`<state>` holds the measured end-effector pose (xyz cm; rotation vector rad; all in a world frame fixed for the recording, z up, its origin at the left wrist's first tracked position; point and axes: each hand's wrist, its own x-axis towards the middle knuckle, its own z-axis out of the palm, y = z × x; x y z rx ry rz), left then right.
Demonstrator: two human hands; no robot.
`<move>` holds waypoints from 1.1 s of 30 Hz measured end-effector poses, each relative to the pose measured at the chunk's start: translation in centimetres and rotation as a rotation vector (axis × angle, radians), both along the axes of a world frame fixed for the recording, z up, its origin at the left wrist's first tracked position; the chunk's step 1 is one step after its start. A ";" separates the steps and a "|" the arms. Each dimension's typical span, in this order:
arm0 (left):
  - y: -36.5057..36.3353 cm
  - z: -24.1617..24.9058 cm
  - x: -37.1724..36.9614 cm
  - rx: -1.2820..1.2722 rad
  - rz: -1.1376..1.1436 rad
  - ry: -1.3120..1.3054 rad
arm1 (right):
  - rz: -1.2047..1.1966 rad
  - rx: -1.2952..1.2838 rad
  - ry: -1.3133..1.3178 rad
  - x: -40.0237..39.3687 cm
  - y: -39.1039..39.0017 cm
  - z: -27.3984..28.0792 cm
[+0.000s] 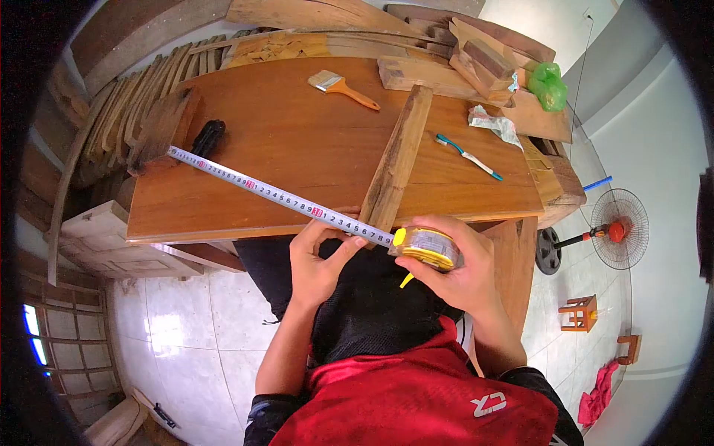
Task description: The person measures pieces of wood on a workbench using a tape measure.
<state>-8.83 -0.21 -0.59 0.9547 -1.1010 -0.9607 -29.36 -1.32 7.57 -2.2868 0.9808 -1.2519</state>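
In the head view, the right hand [467, 266] grips the tape measure [425, 249], fingers wrapped round its case, and the silver blade [279, 195] runs out from it past the left hand [316, 264], whose thumb and fingers bend at the blade's near edge, though I cannot tell whether they pinch it. Between the 2 hands and reaching away from them, the wooden strip [401, 152] lies on the tabletop [282, 123] beneath the blade, with the paintbrush [342, 89] well beyond the left hand and the toothbrush [470, 157] beyond the right

Red 30 on tape blade [282, 198]
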 end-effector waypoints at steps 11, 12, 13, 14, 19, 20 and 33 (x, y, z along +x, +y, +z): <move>0.0 0.1 -0.1 0.019 0.019 -0.030 | -0.011 0.022 0.011 -0.1 0.0 0.0; 0.0 0.2 -0.2 0.017 0.027 -0.036 | -0.013 0.027 0.012 -0.1 0.0 0.1; 0.0 0.4 -0.2 0.016 0.034 -0.041 | -0.012 0.031 0.007 -0.1 0.0 0.0; 0.0 0.5 -0.2 0.012 0.035 -0.047 | -0.011 0.035 0.002 -0.2 -0.1 0.0; 0.0 0.6 0.0 -0.003 0.044 -0.092 | -0.007 0.074 -0.015 -0.1 -0.1 0.0; 0.0 0.4 0.1 -0.007 0.043 -0.098 | -0.009 0.091 -0.010 -0.1 -0.1 0.2; -0.2 0.5 -0.2 -0.003 0.054 -0.083 | -0.011 0.308 -0.111 -0.2 -0.3 0.3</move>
